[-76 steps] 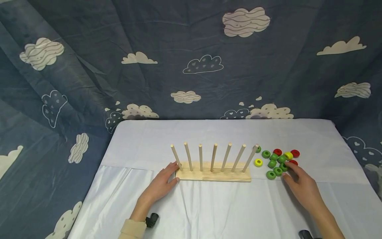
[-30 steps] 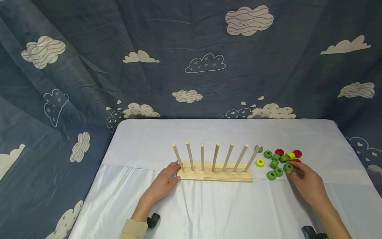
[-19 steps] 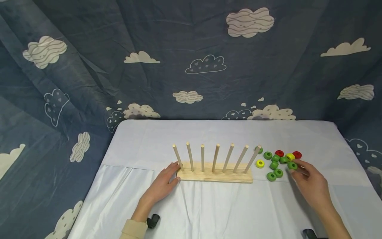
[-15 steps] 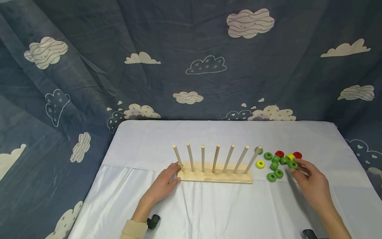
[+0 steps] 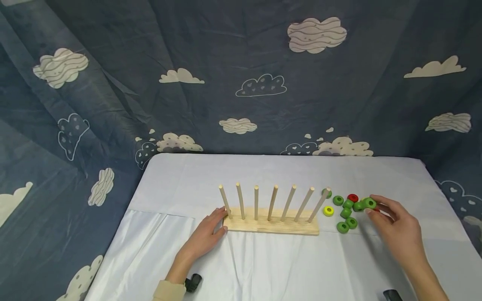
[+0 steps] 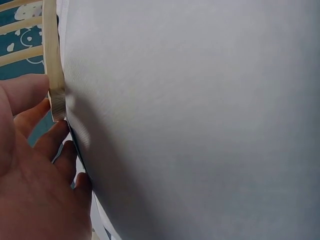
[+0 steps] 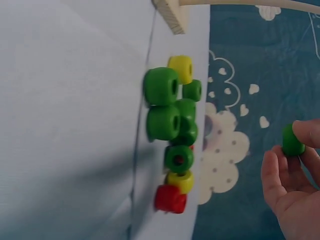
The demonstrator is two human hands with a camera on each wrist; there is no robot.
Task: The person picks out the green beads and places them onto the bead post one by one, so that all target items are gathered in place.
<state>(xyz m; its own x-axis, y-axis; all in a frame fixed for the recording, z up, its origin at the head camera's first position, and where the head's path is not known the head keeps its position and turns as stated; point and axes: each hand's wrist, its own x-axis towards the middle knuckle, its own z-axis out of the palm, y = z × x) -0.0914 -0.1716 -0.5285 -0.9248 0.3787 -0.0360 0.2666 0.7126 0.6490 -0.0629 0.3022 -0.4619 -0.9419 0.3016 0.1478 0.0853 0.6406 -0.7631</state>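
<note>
A wooden peg rack (image 5: 271, 226) with several upright bare pegs stands on the white cloth. My left hand (image 5: 201, 239) holds its left end, thumb at the near corner and fingers at the far one; the left wrist view shows the thumb against the rack's end (image 6: 54, 55). My right hand (image 5: 403, 232) pinches a green bead (image 7: 291, 141) between thumb and fingers, raised above the bead pile. Several loose green beads (image 5: 342, 227) lie to the right of the rack, with a yellow bead (image 5: 328, 211) and a red bead (image 5: 352, 197) among them.
More beads, another red (image 7: 170, 198) and another yellow (image 7: 181, 182) among them, are partly hidden behind my right hand in the head view. One green bead (image 5: 327, 193) sits behind the rightmost peg. A dark cloud-patterned curtain (image 5: 211, 46) hangs beyond the white-covered table (image 5: 169, 188).
My right hand has taken hold of a green bead in the pile and lifted it, drawing slightly right. The left hand keeps its place at the rack's end.
</note>
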